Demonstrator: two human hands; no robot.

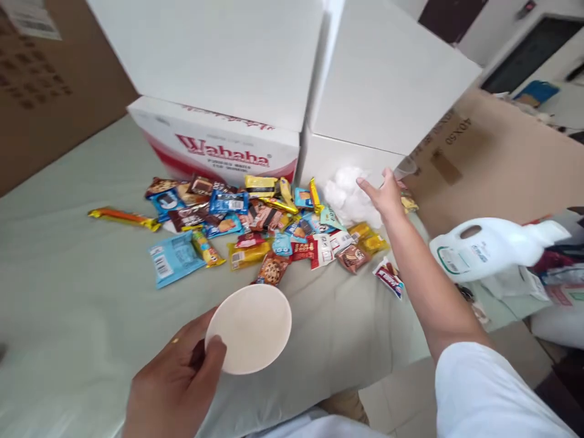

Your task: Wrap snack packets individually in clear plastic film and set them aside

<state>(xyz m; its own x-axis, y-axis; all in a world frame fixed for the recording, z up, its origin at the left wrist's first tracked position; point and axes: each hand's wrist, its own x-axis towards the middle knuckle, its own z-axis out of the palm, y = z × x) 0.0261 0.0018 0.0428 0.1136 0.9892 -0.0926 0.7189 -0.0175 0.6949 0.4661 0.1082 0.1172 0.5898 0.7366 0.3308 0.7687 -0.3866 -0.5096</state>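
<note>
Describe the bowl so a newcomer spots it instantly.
Find the white Wahaha carton on the pale green cloth. In front of it lie wrapped snacks; nearer the camera, the left hand holds the bowl. It's plain, round and off-white, unlike the colourful printed snacks.

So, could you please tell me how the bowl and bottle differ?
The bowl is in the left hand; the bottle is in neither hand. The bowl is wide and round, while the bottle narrows to a cap. The bowl's inside is plain; the bottle carries printing. Both look whitish.

The left grip (176, 368) holds a pale bowl (250, 328) near wrapped snacks (229, 202).
</note>
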